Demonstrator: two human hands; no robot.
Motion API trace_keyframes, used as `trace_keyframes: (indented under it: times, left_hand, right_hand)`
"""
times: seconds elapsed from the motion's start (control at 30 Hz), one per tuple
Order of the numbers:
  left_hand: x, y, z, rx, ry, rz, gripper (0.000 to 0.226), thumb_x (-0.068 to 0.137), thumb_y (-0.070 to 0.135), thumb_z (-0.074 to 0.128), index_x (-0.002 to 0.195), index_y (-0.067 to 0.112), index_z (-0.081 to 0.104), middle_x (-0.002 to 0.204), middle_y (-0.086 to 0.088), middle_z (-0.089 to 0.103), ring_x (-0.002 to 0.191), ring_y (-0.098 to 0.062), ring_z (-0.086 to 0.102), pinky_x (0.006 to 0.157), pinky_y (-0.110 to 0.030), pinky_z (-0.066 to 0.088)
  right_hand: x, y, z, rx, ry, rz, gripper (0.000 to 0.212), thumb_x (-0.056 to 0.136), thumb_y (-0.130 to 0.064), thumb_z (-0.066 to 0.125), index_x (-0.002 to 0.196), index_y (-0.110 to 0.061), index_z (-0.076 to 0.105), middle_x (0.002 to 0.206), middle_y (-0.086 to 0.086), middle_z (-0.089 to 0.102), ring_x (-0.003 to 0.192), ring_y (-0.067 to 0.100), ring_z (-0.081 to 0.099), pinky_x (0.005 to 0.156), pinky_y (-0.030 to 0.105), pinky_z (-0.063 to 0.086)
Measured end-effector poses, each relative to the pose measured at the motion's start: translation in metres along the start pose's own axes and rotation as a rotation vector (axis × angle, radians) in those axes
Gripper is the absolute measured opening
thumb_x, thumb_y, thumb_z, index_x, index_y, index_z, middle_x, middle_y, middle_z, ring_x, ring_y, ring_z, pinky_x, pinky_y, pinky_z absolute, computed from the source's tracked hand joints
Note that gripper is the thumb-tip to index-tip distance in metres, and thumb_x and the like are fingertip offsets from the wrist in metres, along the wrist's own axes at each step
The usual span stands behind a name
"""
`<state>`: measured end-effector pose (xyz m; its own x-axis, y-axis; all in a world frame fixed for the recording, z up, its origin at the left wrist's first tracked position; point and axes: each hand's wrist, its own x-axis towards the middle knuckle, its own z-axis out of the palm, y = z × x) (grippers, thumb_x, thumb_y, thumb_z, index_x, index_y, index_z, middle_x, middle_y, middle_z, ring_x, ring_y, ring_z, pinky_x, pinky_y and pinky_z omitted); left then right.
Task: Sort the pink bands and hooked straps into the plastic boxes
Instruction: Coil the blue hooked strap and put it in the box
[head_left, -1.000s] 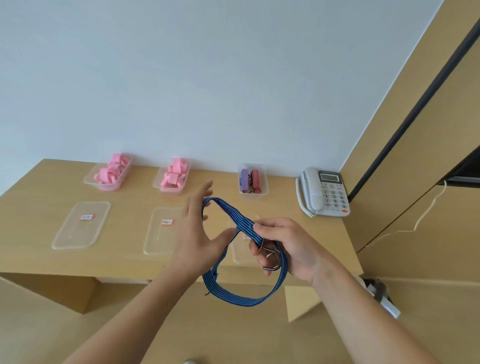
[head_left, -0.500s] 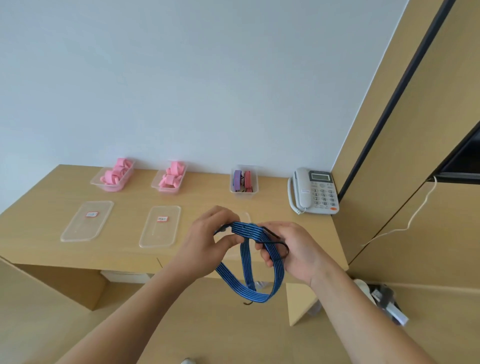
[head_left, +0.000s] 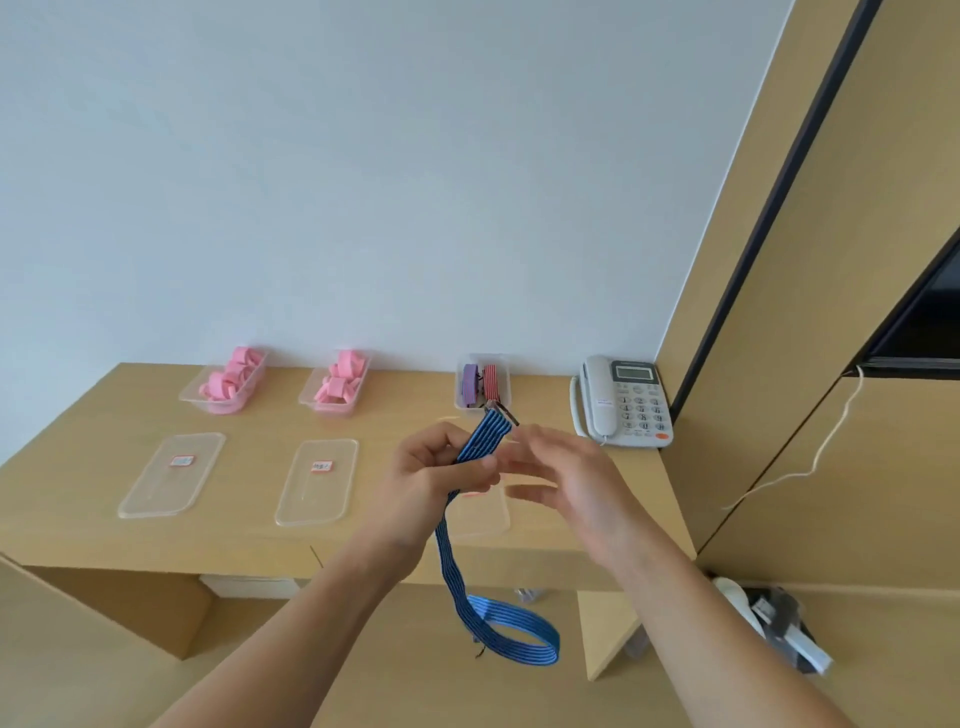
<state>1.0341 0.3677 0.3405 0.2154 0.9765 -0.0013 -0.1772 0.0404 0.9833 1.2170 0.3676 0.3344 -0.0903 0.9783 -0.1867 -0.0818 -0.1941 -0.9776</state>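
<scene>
The blue striped hooked strap (head_left: 445, 551) is in the air above the desk's front edge, gripped by the left hand (head_left: 431, 473), whose fingers curl round it with the thumb pressed on top. Above the fist a short doubled length slants up and to the right, ending in a metal hook (head_left: 503, 414). Below the fist the strap hangs past the front edge and curls into a loose loop.

The right hand (head_left: 566, 478) is just beside the strap on its right, fingers spread and nearly straight, holding nothing. It is blurred, so I cannot tell whether a fingertip touches the strap.

On the wooden desk (head_left: 104, 426), 3 clear plastic boxes stand in a row along the far edge by the wall. The left box (head_left: 188, 396) and the middle box (head_left: 306, 402) each hold a heap of pink bands (head_left: 228, 382). The right box (head_left: 458, 387) holds a purple strap (head_left: 470, 384) and a red striped strap (head_left: 491, 382) side by side.

Nearer the front edge lie 3 clear lids, 1 before each box: the left lid (head_left: 171, 475) and the middle lid (head_left: 318, 480) each carry a small red-and-white label, and the right lid (head_left: 485, 517) is partly hidden behind the hands.

A grey push-button telephone (head_left: 623, 400) sits in the far right corner, just beside a wooden cabinet (head_left: 831, 260).
</scene>
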Motion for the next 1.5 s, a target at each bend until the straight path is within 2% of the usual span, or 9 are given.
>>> trace_keyframes:
  times: [0.1,0.33,0.53,0.67,0.8,1.0,1.13,1.4,1.5]
  left_hand:
    - [0.007,0.005,-0.001,-0.028,-0.048,-0.036,0.012,0.085,-0.004,0.076,0.082,0.002,0.066,0.082,-0.019,0.077,0.073,-0.030,0.075,0.075,-0.041,0.064]
    - [0.011,0.000,-0.009,-0.001,-0.089,-0.070,0.004,0.097,0.001,0.068,0.101,0.002,0.069,0.093,-0.015,0.079,0.065,-0.023,0.073,0.053,-0.028,0.057]
    - [0.014,-0.006,-0.018,0.002,-0.128,-0.072,0.012,0.102,0.006,0.063,0.111,0.003,0.070,0.097,-0.013,0.080,0.066,-0.022,0.073,0.059,-0.029,0.059]
    - [0.017,-0.004,-0.019,-0.027,-0.125,-0.079,0.015,0.103,0.013,0.062,0.112,0.005,0.071,0.098,-0.016,0.079,0.066,-0.022,0.072,0.060,-0.029,0.059]
    - [0.024,0.001,-0.017,-0.068,-0.154,-0.080,0.017,0.105,0.011,0.059,0.111,0.003,0.072,0.099,-0.018,0.079,0.070,-0.023,0.073,0.063,-0.029,0.059]
    - [0.032,0.010,-0.016,-0.345,-0.211,-0.148,0.035,0.084,0.021,0.055,0.098,0.005,0.082,0.093,-0.023,0.075,0.081,-0.035,0.075,0.072,-0.038,0.062]
    - [0.035,0.006,-0.016,-0.436,-0.208,-0.172,0.045,0.090,0.035,0.060,0.117,0.003,0.077,0.109,-0.027,0.071,0.099,-0.039,0.071,0.090,-0.052,0.061]
    - [0.037,0.011,-0.017,-0.326,-0.244,-0.061,0.036,0.094,0.005,0.058,0.128,-0.006,0.066,0.115,-0.019,0.072,0.102,-0.028,0.072,0.091,-0.040,0.060]
    - [0.038,0.009,-0.017,-0.262,-0.207,-0.072,0.029,0.105,-0.003,0.048,0.127,-0.001,0.067,0.118,-0.021,0.075,0.106,-0.027,0.074,0.089,-0.036,0.061]
  right_hand:
    - [0.002,-0.026,0.005,0.334,-0.003,-0.096,0.031,0.096,-0.033,0.060,0.108,-0.010,0.076,0.107,0.019,0.073,0.095,0.030,0.069,0.073,0.037,0.057]
    - [0.008,-0.050,0.027,0.204,0.176,-0.301,0.021,0.094,-0.032,0.066,0.088,-0.016,0.079,0.086,0.012,0.075,0.074,0.023,0.066,0.062,0.031,0.053]
    - [0.009,-0.053,0.040,0.189,0.159,-0.296,0.033,0.098,-0.039,0.057,0.093,-0.015,0.079,0.092,0.016,0.076,0.079,0.023,0.068,0.065,0.031,0.052]
    - [0.003,-0.056,0.039,0.132,0.123,-0.350,0.024,0.085,-0.036,0.071,0.089,-0.013,0.079,0.096,0.012,0.076,0.089,0.022,0.068,0.076,0.036,0.053]
    - [0.001,-0.052,0.034,-0.091,0.120,-0.407,0.012,0.079,-0.022,0.075,0.089,-0.017,0.077,0.098,0.006,0.077,0.098,0.020,0.070,0.092,0.037,0.054]
    - [-0.001,-0.042,0.036,-0.451,0.227,-0.630,0.010,0.084,-0.006,0.077,0.084,-0.016,0.079,0.103,-0.007,0.075,0.108,0.010,0.067,0.094,0.025,0.048]
    - [0.001,-0.039,0.039,-0.629,0.284,-0.731,0.012,0.082,-0.005,0.078,0.087,-0.016,0.080,0.113,-0.009,0.072,0.110,0.010,0.065,0.097,0.028,0.049]
    - [0.004,-0.034,0.040,-0.655,0.382,-0.651,0.019,0.070,-0.008,0.088,0.079,-0.021,0.077,0.117,-0.017,0.066,0.111,0.000,0.060,0.096,0.022,0.046]
    - [0.006,-0.038,0.038,-0.635,0.366,-0.592,0.040,0.062,-0.016,0.091,0.095,-0.030,0.073,0.108,-0.020,0.068,0.107,0.004,0.061,0.088,0.031,0.051]
